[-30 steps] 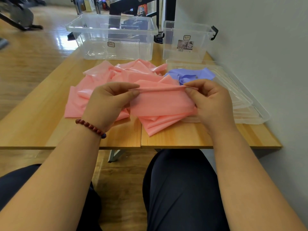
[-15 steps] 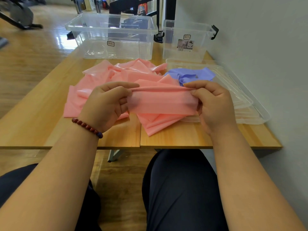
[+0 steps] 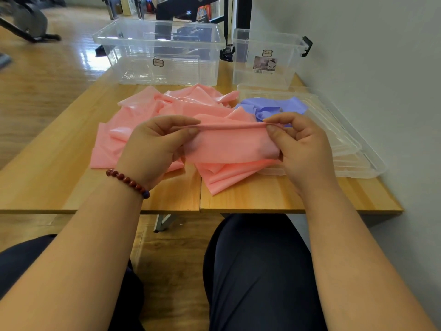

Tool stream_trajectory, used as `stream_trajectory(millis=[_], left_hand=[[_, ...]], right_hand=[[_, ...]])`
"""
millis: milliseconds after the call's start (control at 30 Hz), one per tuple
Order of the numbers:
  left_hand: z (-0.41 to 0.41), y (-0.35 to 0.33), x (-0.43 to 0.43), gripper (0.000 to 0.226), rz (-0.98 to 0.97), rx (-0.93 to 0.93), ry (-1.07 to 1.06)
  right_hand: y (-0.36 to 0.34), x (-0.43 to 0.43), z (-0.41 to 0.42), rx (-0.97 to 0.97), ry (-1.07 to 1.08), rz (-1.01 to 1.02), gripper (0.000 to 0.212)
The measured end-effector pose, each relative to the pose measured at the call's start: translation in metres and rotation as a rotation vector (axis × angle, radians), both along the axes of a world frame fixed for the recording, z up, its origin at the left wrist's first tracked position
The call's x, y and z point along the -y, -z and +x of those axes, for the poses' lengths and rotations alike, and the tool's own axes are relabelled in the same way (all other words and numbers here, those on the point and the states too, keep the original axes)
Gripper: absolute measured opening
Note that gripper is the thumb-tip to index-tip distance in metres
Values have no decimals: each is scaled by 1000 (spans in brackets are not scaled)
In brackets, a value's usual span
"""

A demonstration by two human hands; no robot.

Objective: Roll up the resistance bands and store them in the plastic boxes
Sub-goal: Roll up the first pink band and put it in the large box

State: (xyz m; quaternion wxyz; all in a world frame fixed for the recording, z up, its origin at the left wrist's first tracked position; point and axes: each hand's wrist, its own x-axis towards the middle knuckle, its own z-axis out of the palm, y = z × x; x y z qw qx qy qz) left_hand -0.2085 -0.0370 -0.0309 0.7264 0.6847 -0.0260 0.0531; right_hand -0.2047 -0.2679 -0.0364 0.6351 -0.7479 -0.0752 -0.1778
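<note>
Head view. Thin pink rubber resistance band (image 3: 229,146): upper edge rolled into a narrow tube, held taut just above the near half of the pale wooden table (image 3: 47,177). Left hand (image 3: 155,149) pinches the left end of the roll between thumb and forefinger. Right hand (image 3: 303,149) pinches the right end the same way. The unrolled part hangs from the roll and lies crumpled over the table's middle, one fold reaching toward the table's near edge.

Crumpled purple rubber band (image 3: 272,107): lies on the stacked clear plastic lids (image 3: 353,149) at the table's right side.

Large clear rectangular plastic box (image 3: 162,51): open, at the table's far edge. Small clear plastic box with black latches (image 3: 267,58): open, at the table's far right corner.

Dark red bead bracelet (image 3: 128,182): on the left wrist, above the table's near edge.
</note>
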Motion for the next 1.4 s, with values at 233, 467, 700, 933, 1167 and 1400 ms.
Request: stream_trajectory(millis=[233, 467, 700, 933, 1167, 1400], left_hand=[[-2, -2, 0, 25, -23, -9, 15], [-4, -3, -2, 10, -35, -16, 36], [-6, -6, -2, 14, 42, 34, -9], [-4, -4, -4, 11, 33, 41, -34], [-6, -5, -3, 19, 18, 31, 15], [-9, -7, -3, 11, -9, 9, 39]], right_hand=[[0, 0, 0, -33, -2, 56, 17], [0, -1, 0, -56, 14, 53, 11], [-1, -2, -1, -19, -11, 59, 19], [0, -2, -2, -2, 21, 15, 19], [-5, -4, -1, -19, 16, 56, 31], [-7, -4, -1, -67, -18, 93, 24]])
